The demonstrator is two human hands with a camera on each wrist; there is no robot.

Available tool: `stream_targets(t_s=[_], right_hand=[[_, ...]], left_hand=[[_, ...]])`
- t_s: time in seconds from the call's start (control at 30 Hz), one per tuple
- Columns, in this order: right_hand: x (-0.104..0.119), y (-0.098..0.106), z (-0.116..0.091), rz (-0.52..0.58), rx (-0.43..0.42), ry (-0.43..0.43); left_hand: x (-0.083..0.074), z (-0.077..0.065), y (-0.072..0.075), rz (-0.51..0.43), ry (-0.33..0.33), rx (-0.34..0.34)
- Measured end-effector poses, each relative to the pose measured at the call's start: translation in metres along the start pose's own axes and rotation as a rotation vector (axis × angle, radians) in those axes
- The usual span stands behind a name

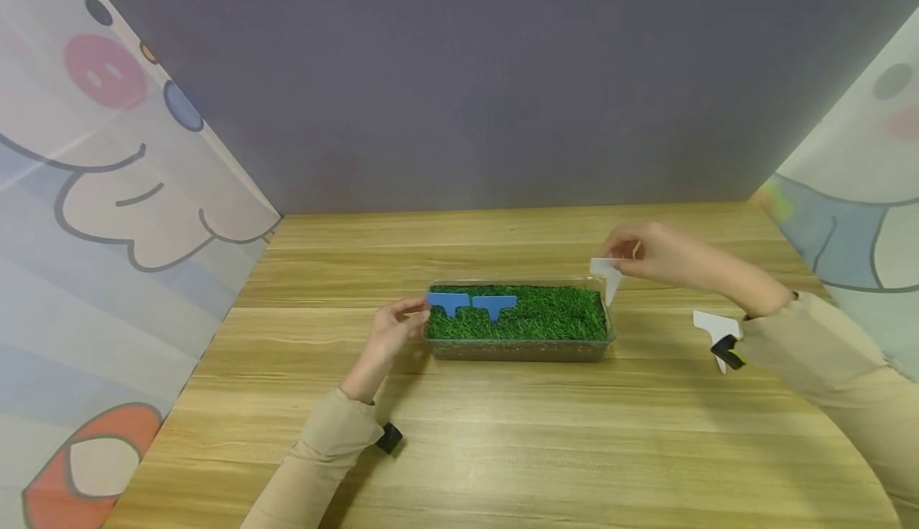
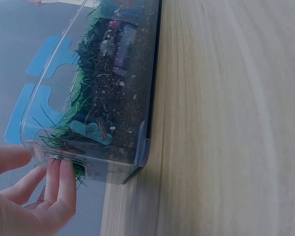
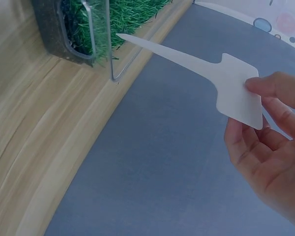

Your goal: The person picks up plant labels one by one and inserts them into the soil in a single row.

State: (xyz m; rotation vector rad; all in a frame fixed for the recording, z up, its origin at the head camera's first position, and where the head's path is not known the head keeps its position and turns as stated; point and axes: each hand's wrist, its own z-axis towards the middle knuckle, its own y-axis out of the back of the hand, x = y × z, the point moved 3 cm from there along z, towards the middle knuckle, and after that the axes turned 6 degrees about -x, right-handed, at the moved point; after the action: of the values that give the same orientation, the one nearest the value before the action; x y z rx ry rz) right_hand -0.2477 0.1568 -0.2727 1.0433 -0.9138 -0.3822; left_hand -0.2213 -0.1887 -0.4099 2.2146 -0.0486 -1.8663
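A clear plastic planter box [image 1: 520, 351] with dark soil [image 2: 113, 93] and green artificial-looking grass [image 1: 553, 313] stands mid-table. My left hand [image 1: 388, 333] holds its left end, with fingertips [image 2: 64, 172] at the end wall's handle and the thumb by the rim. Two blue T-shaped plant labels [image 1: 448, 300] [image 1: 494, 304] stand upright in the grass on the left side. Beyond the box's right end, my right hand [image 1: 649, 254] pinches a white T-shaped plant label [image 3: 236, 91] by its wide head. The label's pointed stem hangs downward, close to the right rim.
Another white plant label [image 1: 714, 325] lies on the wooden table [image 1: 517, 441], partly covered by the right wrist's black strap [image 1: 727, 351]. Behind the table rises a grey wall panel [image 1: 488, 82]. Cartoon-printed curtains [image 1: 93, 218] flank both sides.
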Motion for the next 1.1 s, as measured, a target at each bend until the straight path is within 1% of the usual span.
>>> stream_targets(t_s=[0.33, 0.6, 0.77, 0.9, 0.93, 0.97, 1.03, 1.1], right_hand=[[0.008, -0.01, 0.01, 0.021, -0.003, 0.047], [0.016, -0.022, 0.019, 0.066, 0.022, 0.07], [0.019, -0.029, 0.024, 0.073, 0.047, 0.062], [0.022, -0.033, 0.028, 0.08, 0.07, 0.062], [0.023, -0.034, 0.029, 0.08, 0.074, 0.063], [0.024, -0.035, 0.03, 0.082, 0.078, 0.063], [0.025, -0.038, 0.032, 0.076, 0.082, 0.061], [0.026, -0.04, 0.034, 0.071, 0.081, 0.066]], left_hand=[[-0.001, -0.001, 0.001, 0.008, -0.019, 0.007], [-0.001, -0.001, 0.002, 0.004, -0.003, 0.005], [0.0, 0.0, 0.002, 0.004, 0.003, 0.002], [0.001, -0.002, 0.003, -0.015, -0.04, 0.014], [0.001, -0.003, 0.004, -0.033, -0.069, 0.023], [0.001, -0.004, 0.004, -0.04, -0.084, 0.027], [0.001, -0.004, 0.004, -0.045, -0.095, 0.028], [0.001, -0.003, 0.003, -0.046, -0.079, 0.026]])
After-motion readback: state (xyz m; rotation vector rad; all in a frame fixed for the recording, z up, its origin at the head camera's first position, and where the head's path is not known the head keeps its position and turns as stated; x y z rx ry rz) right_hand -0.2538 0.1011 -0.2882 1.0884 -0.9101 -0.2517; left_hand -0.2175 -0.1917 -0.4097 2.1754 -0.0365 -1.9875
